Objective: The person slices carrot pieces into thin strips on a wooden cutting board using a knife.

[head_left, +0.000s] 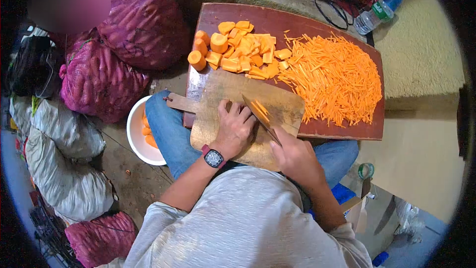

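A wooden cutting board [218,89] with a short handle lies across my lap, over the near edge of a dark red tabletop. My right hand [297,156] is closed round the handle of a knife [265,125], its blade slanting up to the left over the board. A few carrot strips [260,109] lie along the blade's right side. Just left of the blade, my left hand [235,128] presses down on the board with curled fingers; whatever is under them is hidden. Beyond the board are carrot slices [245,52] and, to the right, a large heap of shredded carrot [337,79].
Peeled carrot chunks [197,60] stand at the red tabletop's [282,17] left side. A white basin [136,139] with carrots sits by my left knee. Full pink mesh sacks [144,20] and white sacks [64,173] crowd the left. A plastic bottle [369,20] lies at upper right.
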A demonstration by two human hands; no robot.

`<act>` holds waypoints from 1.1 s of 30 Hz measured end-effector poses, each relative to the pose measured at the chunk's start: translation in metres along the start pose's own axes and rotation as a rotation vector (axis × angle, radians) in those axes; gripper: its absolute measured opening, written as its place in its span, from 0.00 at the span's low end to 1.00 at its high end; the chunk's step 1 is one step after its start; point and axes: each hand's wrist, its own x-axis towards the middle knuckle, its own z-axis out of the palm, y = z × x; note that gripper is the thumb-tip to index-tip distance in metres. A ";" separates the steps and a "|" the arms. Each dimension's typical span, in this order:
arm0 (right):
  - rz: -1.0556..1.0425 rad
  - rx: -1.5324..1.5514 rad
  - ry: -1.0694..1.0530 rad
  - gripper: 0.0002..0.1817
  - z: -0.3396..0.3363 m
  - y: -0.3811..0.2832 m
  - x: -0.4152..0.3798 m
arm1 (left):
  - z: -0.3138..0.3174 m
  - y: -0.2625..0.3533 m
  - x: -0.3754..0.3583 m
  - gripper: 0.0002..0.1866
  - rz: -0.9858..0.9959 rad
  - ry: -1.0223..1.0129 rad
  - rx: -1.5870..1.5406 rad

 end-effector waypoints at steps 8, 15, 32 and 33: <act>0.008 0.081 -0.003 0.18 0.007 0.006 0.026 | -0.001 0.001 0.002 0.17 -0.002 0.016 -0.034; 0.037 0.030 -0.010 0.17 0.008 0.006 0.014 | 0.003 0.000 -0.001 0.17 0.023 0.013 -0.015; -0.005 0.092 0.034 0.21 0.003 0.016 -0.002 | 0.005 0.001 -0.002 0.17 0.009 0.064 0.020; 0.039 0.045 0.001 0.19 0.001 0.015 -0.007 | 0.004 0.001 -0.002 0.17 0.007 0.044 0.002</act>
